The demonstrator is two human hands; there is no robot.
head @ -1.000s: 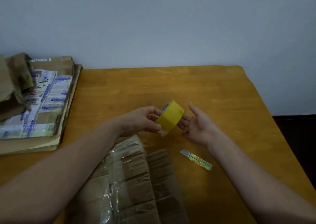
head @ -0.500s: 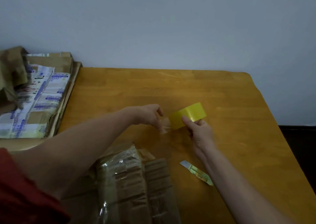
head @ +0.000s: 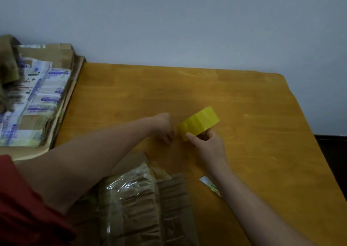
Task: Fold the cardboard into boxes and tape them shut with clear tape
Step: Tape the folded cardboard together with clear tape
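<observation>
1. The step in hand looked like freeing the tape's end; no box was folded yet.
2. The right hand [head: 210, 144] had its fingers [head: 191, 137] curled round the tape [head: 200, 120], held above the counter [head: 262, 133] near its middle.
3. The left hand [head: 165, 127] was pinched shut just beside the roll, apparently on the clear end.
4. Next would come drawing out a strip over the cardboard [head: 142, 204] at the near edge.

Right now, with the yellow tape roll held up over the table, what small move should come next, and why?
Probably draw the hands apart to pull out a strip. The right hand grips the tape roll while the left hand pinches right at its edge, seemingly on the free end. The cardboard lies flat, untaped, near the body.
</observation>
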